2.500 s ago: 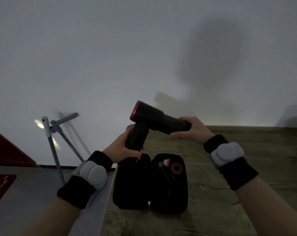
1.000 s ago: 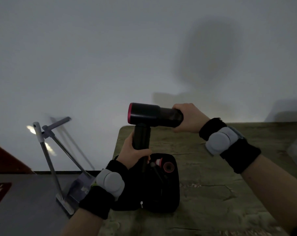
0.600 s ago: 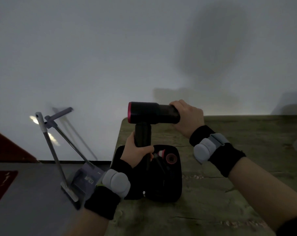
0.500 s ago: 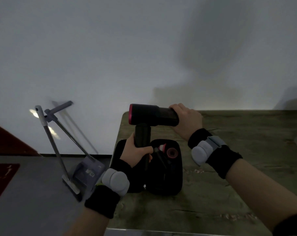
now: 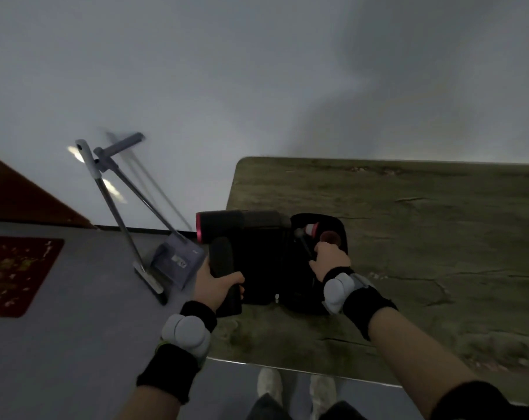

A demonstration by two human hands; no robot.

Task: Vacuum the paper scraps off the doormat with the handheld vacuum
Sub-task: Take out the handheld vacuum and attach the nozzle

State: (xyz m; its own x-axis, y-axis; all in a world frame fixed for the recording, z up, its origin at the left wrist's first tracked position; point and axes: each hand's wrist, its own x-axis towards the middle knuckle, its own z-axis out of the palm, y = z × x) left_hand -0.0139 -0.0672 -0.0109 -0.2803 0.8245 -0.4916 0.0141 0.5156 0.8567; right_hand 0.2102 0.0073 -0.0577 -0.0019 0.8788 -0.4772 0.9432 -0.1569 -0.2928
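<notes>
The black handheld vacuum (image 5: 242,225) with a pink ring at its rear hangs over the table's left edge. My left hand (image 5: 216,281) is shut on its handle. Behind it the black zip case (image 5: 333,295) lies open on the table, with a pink-tipped piece and a round reddish piece inside. My right hand (image 5: 329,262) is inside the case, fingers curled around a thin dark nozzle (image 5: 302,245). The red doormat (image 5: 14,274), dotted with pale paper scraps, lies on the grey floor at far left.
The worn greenish table (image 5: 423,237) fills the right side, against a white wall. A broom (image 5: 111,207) and a grey dustpan (image 5: 178,262) lean against the wall between the table and the doormat. My shoes (image 5: 267,381) show below the table's front edge.
My right hand let go of the vacuum's barrel and dropped into the open case. My left hand moved the vacuum left and lower. The view tilted down, showing the doormat and floor.
</notes>
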